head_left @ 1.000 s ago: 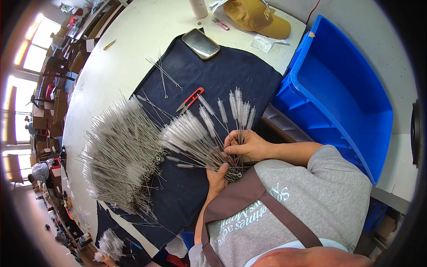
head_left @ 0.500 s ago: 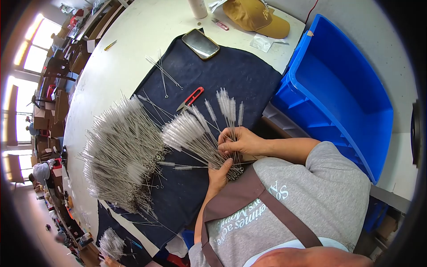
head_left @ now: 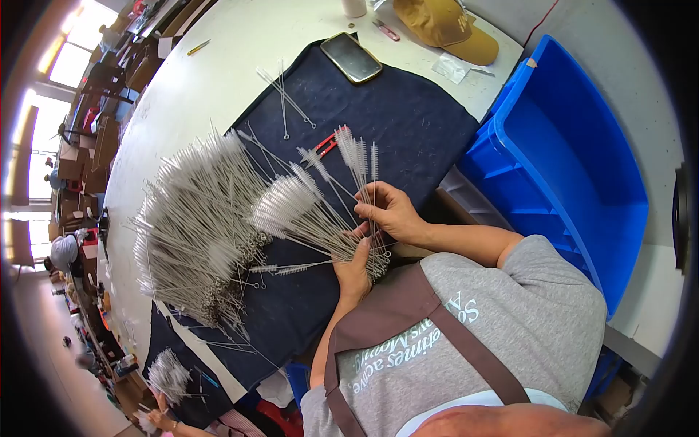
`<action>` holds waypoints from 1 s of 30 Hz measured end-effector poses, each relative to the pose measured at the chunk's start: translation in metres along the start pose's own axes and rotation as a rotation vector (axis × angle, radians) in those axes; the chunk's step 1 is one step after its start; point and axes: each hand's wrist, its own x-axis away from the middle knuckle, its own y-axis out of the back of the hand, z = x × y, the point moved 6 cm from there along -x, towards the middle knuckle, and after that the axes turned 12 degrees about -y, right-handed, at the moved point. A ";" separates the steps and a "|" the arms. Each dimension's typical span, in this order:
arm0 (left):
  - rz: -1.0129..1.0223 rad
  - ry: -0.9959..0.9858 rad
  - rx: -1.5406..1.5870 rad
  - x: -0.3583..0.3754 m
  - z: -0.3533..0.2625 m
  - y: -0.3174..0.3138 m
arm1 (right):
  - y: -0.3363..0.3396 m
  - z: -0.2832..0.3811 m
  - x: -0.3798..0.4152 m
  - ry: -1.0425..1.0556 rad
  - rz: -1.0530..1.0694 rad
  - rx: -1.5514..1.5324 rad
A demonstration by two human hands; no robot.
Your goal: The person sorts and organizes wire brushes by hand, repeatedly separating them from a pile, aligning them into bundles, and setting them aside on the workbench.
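My left hand (head_left: 352,272) is closed around the wire stems of a fanned bundle of small tube brushes (head_left: 287,207), their white bristle ends pointing away from me and their looped ends near my apron. Just above it, my right hand (head_left: 389,211) pinches the stems of several more brushes (head_left: 355,156) whose bristles stand up apart from the bundle. Some of its fingers are hidden behind the stems. Left of my hands, a large pile of similar brushes (head_left: 196,226) lies on the dark cloth (head_left: 415,109). Red thread snips (head_left: 333,143) lie partly behind the raised bristles.
A phone (head_left: 352,57), two or three loose brushes (head_left: 285,102), and a cap (head_left: 445,29) lie farther back on the white table (head_left: 240,44). At the right stands a blue bin (head_left: 575,153). Another person's hand (head_left: 162,420) is beside a smaller brush pile (head_left: 170,375) at lower left.
My right hand has lifted slightly away from my left, with its brushes shifted left over the snips. The bundle has moved slightly left and is more fanned. The camera view has shifted.
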 end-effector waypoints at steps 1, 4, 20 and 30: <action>-0.001 0.004 -0.013 0.000 0.001 0.002 | 0.000 0.000 0.000 -0.001 -0.005 -0.003; -0.003 0.026 0.008 0.002 0.002 0.003 | 0.001 -0.004 -0.003 0.135 -0.011 -0.011; 0.015 0.080 0.072 0.010 0.000 0.011 | -0.006 0.002 -0.007 -0.091 0.296 -0.220; 0.049 0.147 0.110 0.011 -0.001 0.009 | -0.017 0.080 -0.057 -0.145 0.340 -0.001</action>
